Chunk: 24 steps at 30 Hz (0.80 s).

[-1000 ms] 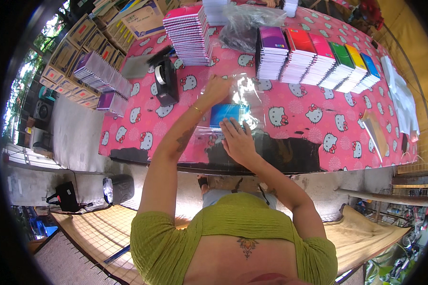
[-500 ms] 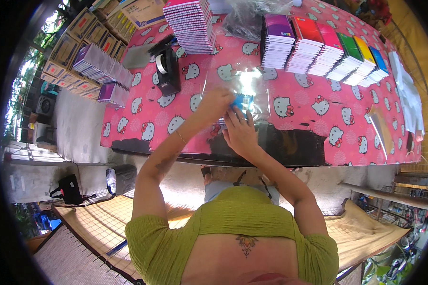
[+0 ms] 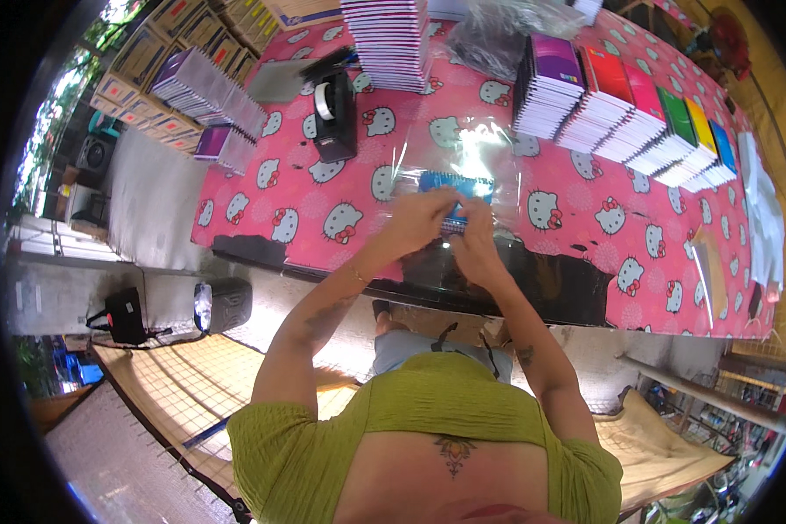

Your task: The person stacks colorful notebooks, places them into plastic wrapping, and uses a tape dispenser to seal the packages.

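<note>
The blue notebook lies near the front edge of the surface, roughly midway along it, inside a clear plastic sleeve that spreads flat and shiny toward the middle. Its long axis runs side to side, about parallel to that front edge; its spiral-bound edge seems to face away from the person, though glare hides much of it. The left hand has its grip pinched shut on the near edge of the sleeve over the notebook, and the right hand pinches the same edge just beside it, fingertips almost touching.

The sleeve is thin and slippery, so as I judge it a pull with uneven force from the two hands could crease it or skew the notebook inside. With so little room to the front edge, a slip could also send the notebook off the surface.

Behind it and to the left stands a black tape dispenser. At the back edge is a tall stack of notebooks with a crumpled heap of plastic bags beside it. Toward the right runs a row of notebook stacks in purple, red, pink, green, yellow and blue. Cartons stand off the left end.
</note>
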Tool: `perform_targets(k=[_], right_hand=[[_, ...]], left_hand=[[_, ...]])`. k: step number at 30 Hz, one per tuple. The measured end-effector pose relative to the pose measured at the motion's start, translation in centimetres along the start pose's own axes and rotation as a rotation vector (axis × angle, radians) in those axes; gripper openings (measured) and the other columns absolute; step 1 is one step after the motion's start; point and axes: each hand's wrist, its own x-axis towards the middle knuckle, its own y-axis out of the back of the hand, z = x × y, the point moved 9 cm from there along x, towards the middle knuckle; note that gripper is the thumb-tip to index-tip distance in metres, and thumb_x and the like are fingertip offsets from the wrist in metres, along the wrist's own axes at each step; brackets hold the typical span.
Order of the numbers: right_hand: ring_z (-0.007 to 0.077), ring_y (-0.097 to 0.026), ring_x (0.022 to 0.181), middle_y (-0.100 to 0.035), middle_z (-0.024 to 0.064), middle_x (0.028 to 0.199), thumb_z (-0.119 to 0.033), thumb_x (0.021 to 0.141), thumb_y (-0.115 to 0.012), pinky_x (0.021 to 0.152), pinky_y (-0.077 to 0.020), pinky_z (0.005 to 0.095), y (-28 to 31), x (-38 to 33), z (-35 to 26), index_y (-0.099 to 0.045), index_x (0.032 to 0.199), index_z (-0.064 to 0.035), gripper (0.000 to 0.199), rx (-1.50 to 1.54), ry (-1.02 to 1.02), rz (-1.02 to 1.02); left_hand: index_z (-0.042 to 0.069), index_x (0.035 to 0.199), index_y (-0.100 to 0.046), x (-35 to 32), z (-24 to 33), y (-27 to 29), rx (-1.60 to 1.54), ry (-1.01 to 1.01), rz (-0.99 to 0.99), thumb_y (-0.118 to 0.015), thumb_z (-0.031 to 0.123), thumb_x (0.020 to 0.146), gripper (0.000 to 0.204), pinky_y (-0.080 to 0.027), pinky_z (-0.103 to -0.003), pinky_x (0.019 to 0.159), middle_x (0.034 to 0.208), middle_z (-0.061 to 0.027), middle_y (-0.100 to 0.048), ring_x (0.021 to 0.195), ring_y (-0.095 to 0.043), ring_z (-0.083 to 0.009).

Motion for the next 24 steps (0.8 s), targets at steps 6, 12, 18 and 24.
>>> perform_targets(k=[6, 12, 18, 24], right_hand=[[0.0354, -0.034, 0.134, -0.037, 0.0187, 0.14, -0.005, 0.076, -0.066, 0.11, -0.0279, 0.049, 1.4, 0.3, -3.0, -0.042, 0.136, -0.005, 0.065, -0.521, 0.073, 0.092], [0.0178, -0.059, 0.112, -0.063, 0.0032, 0.12, -0.025, 0.084, -0.066, 0.099, -0.0389, 0.0382, 1.2, 0.6, -2.2, -0.06, 0.127, -0.0072, 0.047, -0.774, 0.281, -0.086], [0.0187, -0.059, 0.113, -0.064, 0.0036, 0.118, -0.021, 0.083, -0.065, 0.096, -0.0405, 0.038, 1.2, 0.0, -2.0, -0.065, 0.119, -0.0073, 0.038, -0.766, 0.361, -0.028], [0.0205, -0.061, 0.11, -0.064, 0.003, 0.113, -0.018, 0.082, -0.068, 0.094, -0.0412, 0.0386, 2.0, 0.6, -2.0, -0.065, 0.114, -0.0087, 0.034, -0.632, 0.285, -0.055]], left_hand=[[0.001, 0.127, -0.058, -1.5, 1.3, -1.9, 0.298, -0.236, 0.104, -0.063, -0.002, 0.082, 0.045, -0.042, -0.045, 0.11, 0.133, -0.0194, -0.059, 0.127, -0.054, -0.0356], [0.001, 0.133, -0.053, -2.1, 0.5, -2.3, 0.309, -0.24, 0.087, -0.062, 0.004, 0.086, 0.047, -0.037, -0.047, 0.113, 0.139, -0.0181, -0.054, 0.133, -0.048, -0.0349], [0.002, 0.133, -0.055, -4.8, 1.5, -0.3, 0.407, -0.185, 0.155, -0.061, 0.016, 0.094, 0.042, -0.034, -0.051, 0.112, 0.142, -0.0158, -0.053, 0.138, -0.043, -0.0332], [0.002, 0.114, -0.065, -3.1, -4.9, 8.7, 0.302, 0.004, 0.665, -0.067, 0.015, 0.088, 0.029, -0.044, -0.045, 0.099, 0.12, -0.0167, -0.063, 0.114, -0.058, -0.0334]])
